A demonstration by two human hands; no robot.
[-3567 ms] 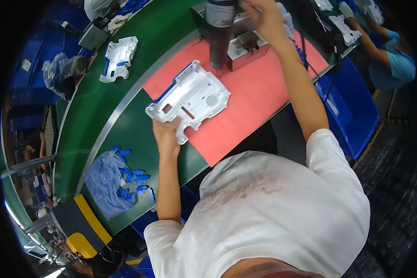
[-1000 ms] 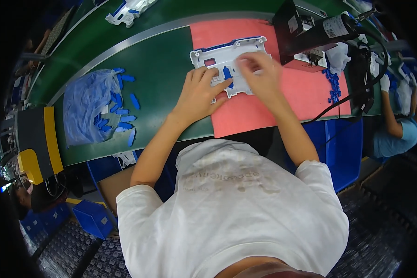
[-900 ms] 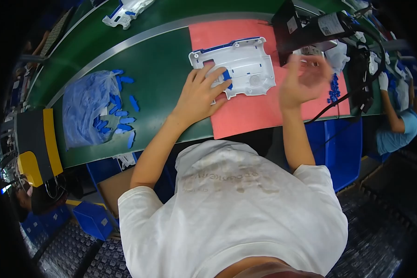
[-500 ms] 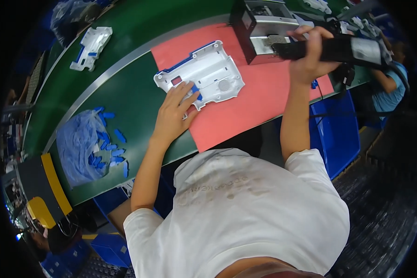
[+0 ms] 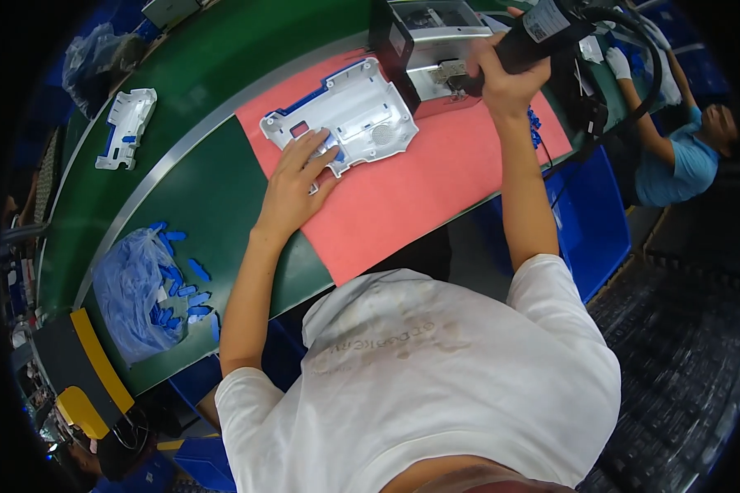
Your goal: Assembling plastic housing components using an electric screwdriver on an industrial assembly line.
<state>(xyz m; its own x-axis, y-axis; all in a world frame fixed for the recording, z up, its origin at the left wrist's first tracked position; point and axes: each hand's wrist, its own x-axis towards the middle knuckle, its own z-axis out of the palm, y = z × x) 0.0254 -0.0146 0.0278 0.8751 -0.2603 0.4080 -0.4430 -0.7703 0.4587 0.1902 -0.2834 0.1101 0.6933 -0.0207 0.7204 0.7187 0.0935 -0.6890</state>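
On the pink mat [image 5: 403,209] lies a white plastic housing [image 5: 355,119], its hollow side up, with blue trim along the far edge. My left hand [image 5: 292,185] rests on its near left part, fingers stretched over a small blue plastic piece [image 5: 334,153] and thumb apart. The fingers partly cover that piece. My right hand [image 5: 514,82] is wrapped round a black corded electric screwdriver [image 5: 543,33], which is tilted. Its tip end is at the front of a metal screw feeder [image 5: 436,62]; the tip itself is blurred and partly hidden.
A clear bag [image 5: 127,296] and several loose blue pieces [image 5: 199,269] lie at left. Another white housing [image 5: 127,127] sits beyond the metal rail. A black cable [image 5: 656,74] loops at right, near a co-worker [image 5: 682,164]. Blue bin [image 5: 592,222] stands below the table edge.
My right hand has tipped the screwdriver's cable end upward, its tip end staying near the feeder. My left hand remains on the housing. The view has shifted, showing more of the co-worker.
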